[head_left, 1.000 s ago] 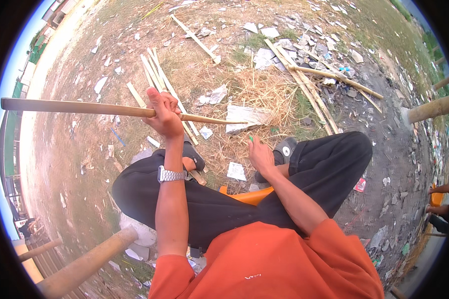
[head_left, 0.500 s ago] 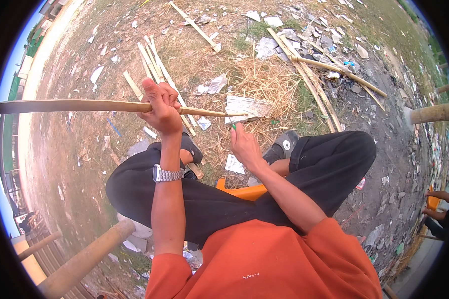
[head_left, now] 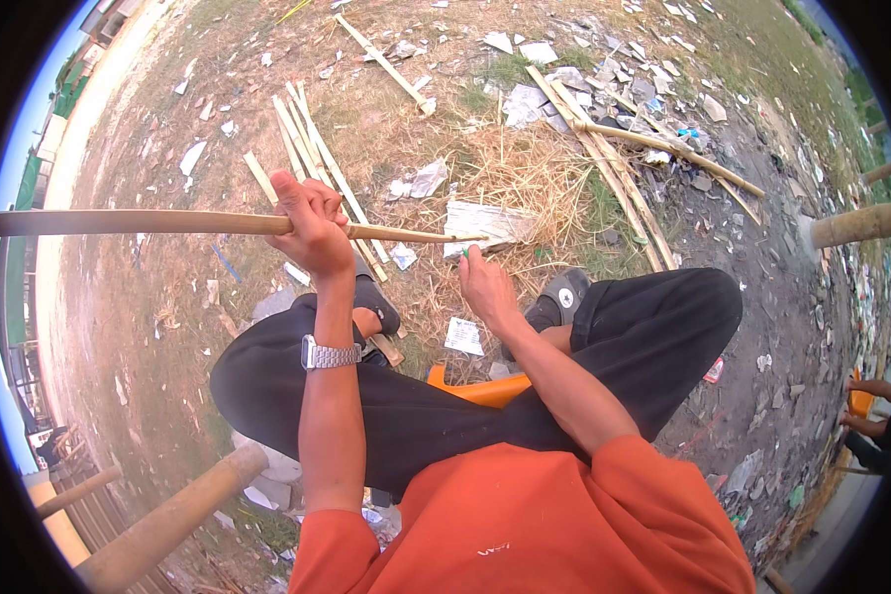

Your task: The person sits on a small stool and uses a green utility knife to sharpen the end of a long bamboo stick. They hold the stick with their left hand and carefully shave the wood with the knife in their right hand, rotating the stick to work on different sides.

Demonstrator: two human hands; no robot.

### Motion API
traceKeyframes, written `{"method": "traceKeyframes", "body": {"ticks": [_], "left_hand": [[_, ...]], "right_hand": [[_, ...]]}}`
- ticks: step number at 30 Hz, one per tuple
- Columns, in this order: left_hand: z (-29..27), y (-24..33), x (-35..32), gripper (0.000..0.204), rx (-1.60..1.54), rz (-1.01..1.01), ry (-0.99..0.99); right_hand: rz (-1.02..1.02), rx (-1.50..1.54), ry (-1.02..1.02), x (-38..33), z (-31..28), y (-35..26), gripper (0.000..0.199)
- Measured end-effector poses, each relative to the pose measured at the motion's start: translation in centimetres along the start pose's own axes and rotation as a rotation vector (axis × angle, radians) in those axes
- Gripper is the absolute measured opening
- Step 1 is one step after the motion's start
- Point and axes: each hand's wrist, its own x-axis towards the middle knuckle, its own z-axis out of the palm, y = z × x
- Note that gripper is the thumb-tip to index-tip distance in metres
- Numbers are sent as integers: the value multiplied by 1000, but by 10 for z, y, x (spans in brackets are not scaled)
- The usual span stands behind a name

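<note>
My left hand (head_left: 312,226) is wrapped round a long bamboo strip (head_left: 148,224), thumb lying along its top. The strip runs level from the far left edge, across in front of my knees, and narrows to a tip near my right hand. Below that tip my right hand (head_left: 489,287) is closed on a small knife with a green handle (head_left: 466,251); the fingers hide most of it. Just beyond the tip, a pale, splintered wood block (head_left: 495,224) lies on the ground.
Split bamboo strips (head_left: 312,148) lie ahead on the left, more bamboo pieces (head_left: 614,163) at the right. Dry shavings (head_left: 525,163) and broken tile surround them. Under me shows an orange stool (head_left: 485,391). A thick bamboo pole (head_left: 188,510) stands at lower left; another person's hands (head_left: 866,406) appear far right.
The bamboo strip has tilted slightly, its left end a little lower, and its tip has shifted slightly left. Both hands keep their grip; my right hand stays near the tip.
</note>
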Motion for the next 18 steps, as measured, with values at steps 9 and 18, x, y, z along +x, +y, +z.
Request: {"method": "traceKeyframes", "body": {"ticks": [9,18], "left_hand": [[5,2,-2,57,23,43,0],[9,2,-8,58,41,42,-4]], "right_hand": [[52,-102,-21,10,13,20,26],[160,-3,77,-6,23,49,24]]}}
